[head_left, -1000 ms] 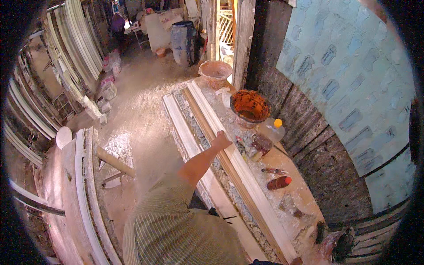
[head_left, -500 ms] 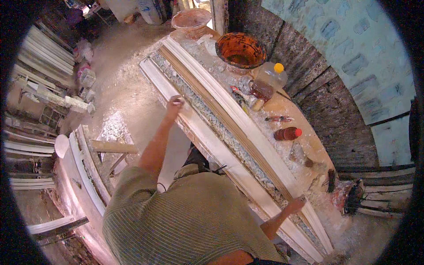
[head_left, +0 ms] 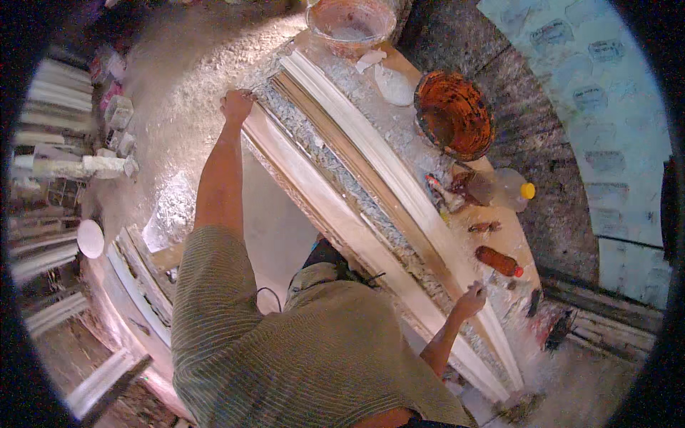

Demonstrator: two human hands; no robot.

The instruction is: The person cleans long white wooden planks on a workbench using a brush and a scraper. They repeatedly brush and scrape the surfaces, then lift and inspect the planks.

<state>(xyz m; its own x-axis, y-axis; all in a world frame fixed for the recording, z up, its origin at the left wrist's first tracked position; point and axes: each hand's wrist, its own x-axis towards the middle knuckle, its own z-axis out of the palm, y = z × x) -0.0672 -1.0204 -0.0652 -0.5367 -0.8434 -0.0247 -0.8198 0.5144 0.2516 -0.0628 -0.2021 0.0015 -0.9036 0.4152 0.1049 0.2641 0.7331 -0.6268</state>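
A long white moulding [head_left: 307, 196] lies diagonally along the near edge of the bench. My left hand [head_left: 237, 105] is at its far left end, fingers curled over the end. Beside this strip runs a brown, grooved profile strip [head_left: 371, 189], with a gap of crumbly white debris [head_left: 328, 160] between them. A second white ridged moulding [head_left: 371, 146] lies on the far side. My right hand [head_left: 469, 299] is over the right part of the strips, close to the second moulding. Its fingers are bent together, and whatever they may hold is too small to make out.
Along the bench's far side are a pinkish basin [head_left: 351, 28], an orange-stained black bucket [head_left: 455, 114], a clear jug with a yellow cap [head_left: 510, 189] and a red-brown bottle [head_left: 498, 262]. Stacked white mouldings [head_left: 53, 100] stand at left. A dark wall [head_left: 531, 128] rises behind.
My left hand has moved from partway along the near moulding to its far end, the arm stretching out. My right hand has shifted slightly up and left. The view has turned a little.
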